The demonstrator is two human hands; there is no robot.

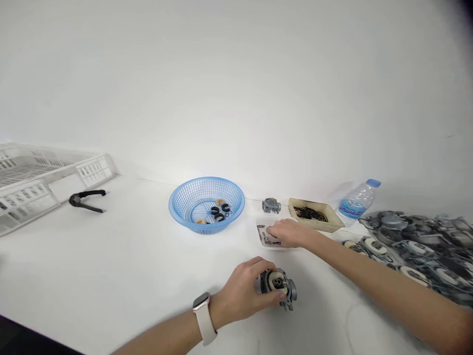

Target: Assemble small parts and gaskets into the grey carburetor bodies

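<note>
My left hand [246,290], with a watch on its wrist, is wrapped round a grey metal carburetor [290,291]. A cream float shows on the carburetor's upturned side. Farther forward, my right hand [290,232] reaches into a shallow white tray [263,246] of small brownish parts. Its fingers are drawn together at the parts; whatever lies between the fingertips is too small to make out. Just behind that tray sits a second small carburetor [271,205], and beside it a cream box [334,223] holds dark rings.
A blue basket [176,209] with black and tan rings stands left of the tray. Many carburetors [416,246] crowd the right side, near a tilted water bottle [356,202]. At the far left are a white crate [88,170] and a black clamp-like tool [79,198].
</note>
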